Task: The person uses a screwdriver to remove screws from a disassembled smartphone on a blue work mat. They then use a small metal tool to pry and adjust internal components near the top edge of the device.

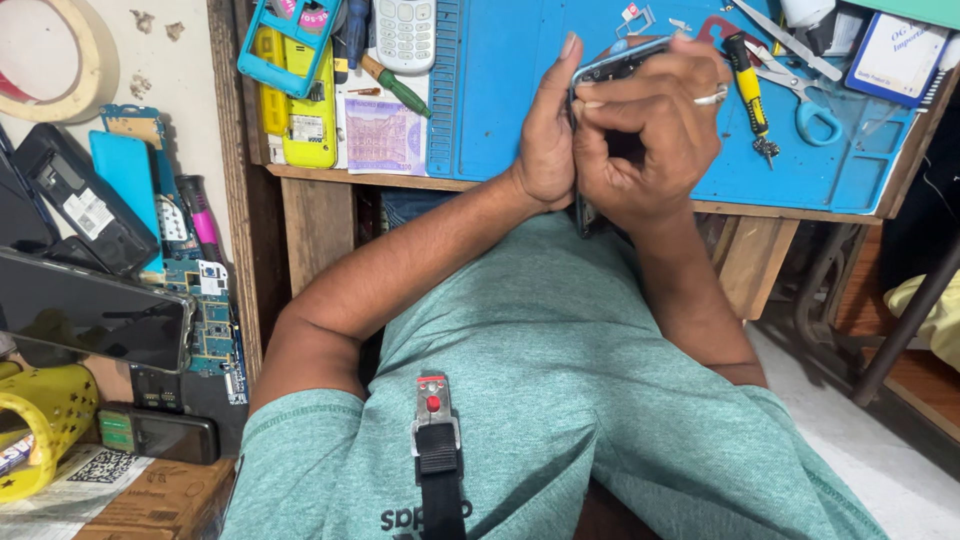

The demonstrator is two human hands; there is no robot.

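You held a dark smartphone (612, 62) upright on its edge between both hands, over the near edge of the blue work mat (500, 90) and out past the front edge of the wooden bench (330, 178). Your left hand (545, 130) lay flat against the phone's left face, fingers pressed together and pointing away from you, thumb side hidden. Your right hand (650, 130) was curled around the other face, fingers bent over the top edge and pinching it, a ring on one finger. Only the phone's upper rim and a sliver near your wrists showed; the rest was covered by your hands.

Just beyond your right hand, on the mat, lay a yellow-handled screwdriver (745, 85) and, touching or nearly touching it, blue-handled scissors (805, 100). A white box (895, 55) sat at the mat's far right corner. To the left of the mat, near the bench's left edge, were a white keypad phone (404, 32), a yellow phone body (300, 110), a turquoise phone frame (288, 45), a green-handled tool (395, 85) and a folded banknote (383, 135).

Well apart, on the lower shelf at your left, lay a large dark phone (90, 310), green circuit boards (205, 310), a pink-handled tool (200, 215) and a yellow perforated cup (45, 425). A roll of tape (70, 60) sat at the far left corner.
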